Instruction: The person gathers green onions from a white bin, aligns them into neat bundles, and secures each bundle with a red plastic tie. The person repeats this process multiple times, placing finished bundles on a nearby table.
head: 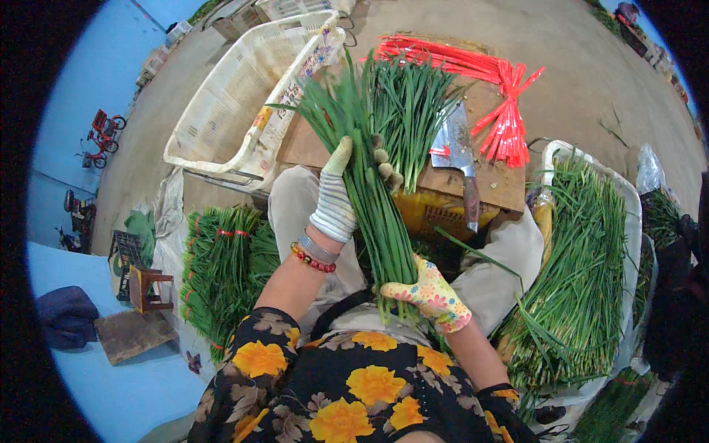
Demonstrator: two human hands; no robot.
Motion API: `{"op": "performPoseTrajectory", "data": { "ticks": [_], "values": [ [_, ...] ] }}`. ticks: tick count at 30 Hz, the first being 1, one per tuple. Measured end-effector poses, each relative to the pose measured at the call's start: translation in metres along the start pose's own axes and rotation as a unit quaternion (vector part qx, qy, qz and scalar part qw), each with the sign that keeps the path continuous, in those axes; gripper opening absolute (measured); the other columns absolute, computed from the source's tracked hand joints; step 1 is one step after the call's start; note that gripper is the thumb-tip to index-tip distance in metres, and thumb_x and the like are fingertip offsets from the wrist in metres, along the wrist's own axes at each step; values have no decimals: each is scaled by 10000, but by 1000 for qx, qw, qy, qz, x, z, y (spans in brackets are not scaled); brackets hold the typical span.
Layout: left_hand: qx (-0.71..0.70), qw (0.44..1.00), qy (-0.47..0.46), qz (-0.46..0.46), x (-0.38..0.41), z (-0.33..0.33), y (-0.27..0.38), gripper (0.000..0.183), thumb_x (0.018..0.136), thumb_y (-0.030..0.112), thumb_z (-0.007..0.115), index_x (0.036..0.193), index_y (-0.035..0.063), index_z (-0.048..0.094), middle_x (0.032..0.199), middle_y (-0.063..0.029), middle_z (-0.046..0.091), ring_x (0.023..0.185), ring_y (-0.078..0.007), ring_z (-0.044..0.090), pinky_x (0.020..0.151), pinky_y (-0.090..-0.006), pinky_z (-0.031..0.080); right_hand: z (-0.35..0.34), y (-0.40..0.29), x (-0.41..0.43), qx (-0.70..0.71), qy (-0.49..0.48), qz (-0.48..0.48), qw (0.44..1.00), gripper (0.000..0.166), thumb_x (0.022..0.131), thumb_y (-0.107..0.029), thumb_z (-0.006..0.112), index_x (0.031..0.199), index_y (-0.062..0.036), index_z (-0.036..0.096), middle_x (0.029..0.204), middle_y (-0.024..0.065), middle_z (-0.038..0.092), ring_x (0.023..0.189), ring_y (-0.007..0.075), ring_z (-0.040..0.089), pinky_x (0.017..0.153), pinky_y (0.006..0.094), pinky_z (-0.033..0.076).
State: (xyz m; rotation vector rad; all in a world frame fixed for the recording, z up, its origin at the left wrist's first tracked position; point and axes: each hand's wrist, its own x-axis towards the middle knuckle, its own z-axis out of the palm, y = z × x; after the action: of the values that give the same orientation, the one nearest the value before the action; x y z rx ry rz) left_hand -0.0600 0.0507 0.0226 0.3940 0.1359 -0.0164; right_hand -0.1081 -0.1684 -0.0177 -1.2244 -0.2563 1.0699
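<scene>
A long bunch of garlic chives (372,194) slants across my lap, its leafy tips away from me. My left hand (338,194), in a striped knit glove, wraps around its upper part, thumb on top. Near the cut stem ends, my right hand (429,293) in a flower-print glove grips the same bunch. Just beyond, a second pile of chives (412,111) lies on a wooden board (498,185). To its right rests a cleaver (455,141) with a dark handle, a scrap of red on its blade. Red plastic ties (448,58) lie along the board's far edge, some hanging in a cluster.
A white plastic crate (221,119) stands tilted at the far left. Tied chive bundles (219,271) are stacked on my left. At my right, a white basket (633,207) is heaped with loose chives (581,266). A small wooden stool (147,288) stands farther left.
</scene>
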Motion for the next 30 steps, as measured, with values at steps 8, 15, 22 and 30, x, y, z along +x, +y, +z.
{"op": "performPoseTrajectory", "data": {
  "ticks": [8,15,22,30],
  "values": [
    [-5,1000,-6,-17,0,-8,-4,743,875,650,542,1278,27,515,1091,-111,635,911,-268,673,858,-502,524,1,12,4,74,-19,17,997,487,753,-117,816,1177,7,613,1032,70,677,908,172,663,826,344,542],
    [44,998,-47,2,-3,-15,-9,871,795,718,597,1321,32,486,1163,-115,614,1001,-253,654,887,-508,531,-5,11,1,63,-46,18,997,505,778,-176,817,1199,-11,593,1048,31,674,922,97,612,848,281,505],
    [107,994,0,-35,-4,-27,-5,269,919,297,664,1064,81,596,866,30,603,747,-115,580,680,-295,474,4,26,4,166,-103,2,981,627,735,-172,831,1265,3,546,1135,104,650,994,210,651,904,367,512],
    [47,999,-19,-6,-4,-9,-2,838,823,703,575,1329,41,484,1151,-97,607,910,-204,656,847,-451,554,-9,28,-2,300,-168,112,932,749,651,-202,854,1291,11,530,992,127,668,865,221,671,639,340,593]
  ]
}}
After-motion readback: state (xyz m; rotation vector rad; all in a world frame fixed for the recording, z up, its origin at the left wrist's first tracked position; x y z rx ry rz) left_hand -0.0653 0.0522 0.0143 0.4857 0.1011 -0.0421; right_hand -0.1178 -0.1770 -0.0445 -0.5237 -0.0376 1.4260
